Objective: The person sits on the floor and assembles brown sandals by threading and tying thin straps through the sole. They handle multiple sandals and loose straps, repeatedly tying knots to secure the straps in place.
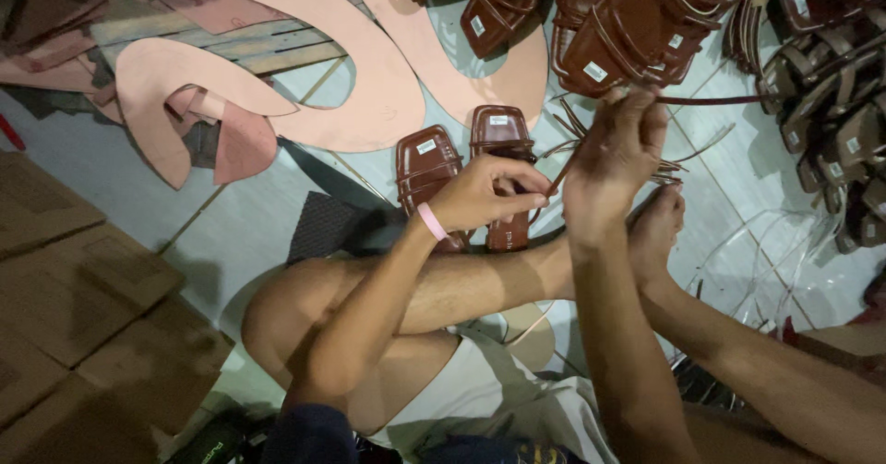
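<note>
Strap-fitting step: left hand (480, 196) pinches a thin brown strap (556, 180) above two brown sandals (466, 164) on the floor, right hand (614, 155) grips its upper end; next, probably careful threading.

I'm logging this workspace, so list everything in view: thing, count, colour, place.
sandal pair: two, brown, floor centre, under the hands
thin strap: one, brown, pinched by both hands
sandal heaps: many, brown, top and right edge
loose strips: several, brown, right of the hands
leather offcuts: several, pink, top left
cardboard boxes: several, brown, left
wristband: one, pink, left wrist
left hand: centre
right hand: raised beside it
</note>
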